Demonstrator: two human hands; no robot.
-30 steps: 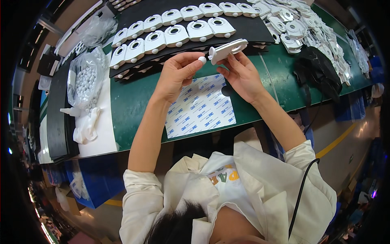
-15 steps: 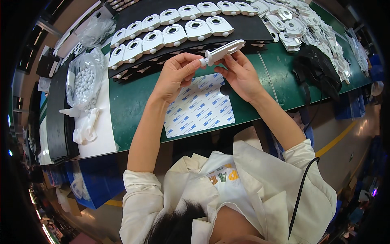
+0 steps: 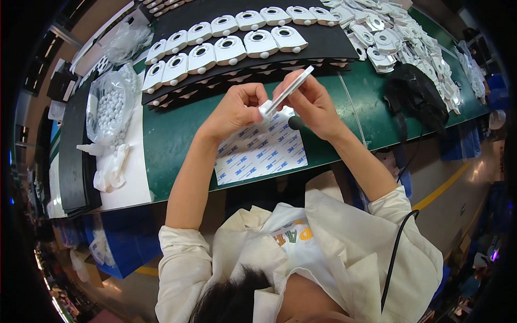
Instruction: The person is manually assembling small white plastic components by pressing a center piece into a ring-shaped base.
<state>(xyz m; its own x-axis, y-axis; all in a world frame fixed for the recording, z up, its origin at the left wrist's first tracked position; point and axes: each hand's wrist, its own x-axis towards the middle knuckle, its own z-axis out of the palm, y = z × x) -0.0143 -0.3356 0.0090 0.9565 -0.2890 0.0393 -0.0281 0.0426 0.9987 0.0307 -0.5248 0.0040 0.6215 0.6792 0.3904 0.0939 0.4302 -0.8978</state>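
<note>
Head view: nearest, a printed sheet [image 3: 258, 159] lies on the green table [image 3: 161, 148]. Above its far portion, the left hand [image 3: 232, 114] pinches the near-left end of a white part [image 3: 288, 91]; whether those fingertips also hold a ball is hidden. The right hand [image 3: 318, 107] grips the part's far-right half between thumb and fingers. Its long axis slants from near left to far right, thin edge up, so the left hand is nearer the low end. Left stands a bag of balls [image 3: 110, 110]; farther, two rows of plates [image 3: 229, 51] and, far right, a pile [image 3: 385, 40].
</note>
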